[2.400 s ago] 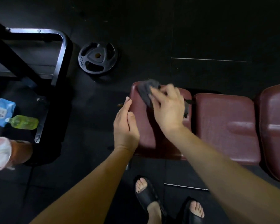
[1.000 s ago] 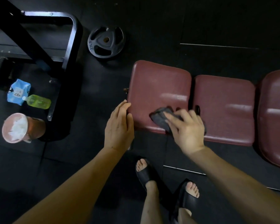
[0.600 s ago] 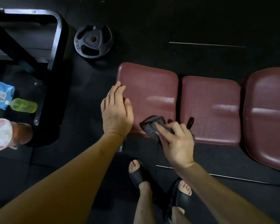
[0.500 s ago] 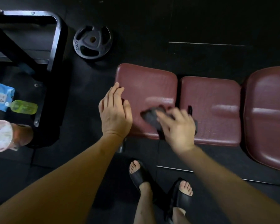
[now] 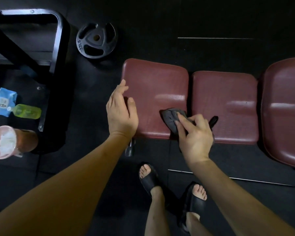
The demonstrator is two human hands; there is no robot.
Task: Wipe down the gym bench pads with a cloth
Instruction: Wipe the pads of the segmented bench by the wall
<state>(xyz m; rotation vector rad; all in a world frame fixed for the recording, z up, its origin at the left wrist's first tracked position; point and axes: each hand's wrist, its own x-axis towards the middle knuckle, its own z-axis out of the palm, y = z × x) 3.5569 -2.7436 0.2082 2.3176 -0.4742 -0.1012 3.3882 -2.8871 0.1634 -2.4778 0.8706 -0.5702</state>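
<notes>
A maroon gym bench lies across the view as three pads: the left pad, the middle pad and the right pad. My right hand grips a dark grey cloth against the near right corner of the left pad, by the gap between pads. My left hand hovers at the left pad's left edge with fingers relaxed and slightly curled, holding nothing.
A 33 lb weight plate lies on the black floor beyond the bench. A black steel frame stands at left, with a blue packet, a green bottle and a pink cup beside it. My sandalled feet stand near the bench.
My right hand has kept sliding the cloth around the near right corner of the left pad. My left hand has lifted slightly off the pad's left edge, fingers loosening.
</notes>
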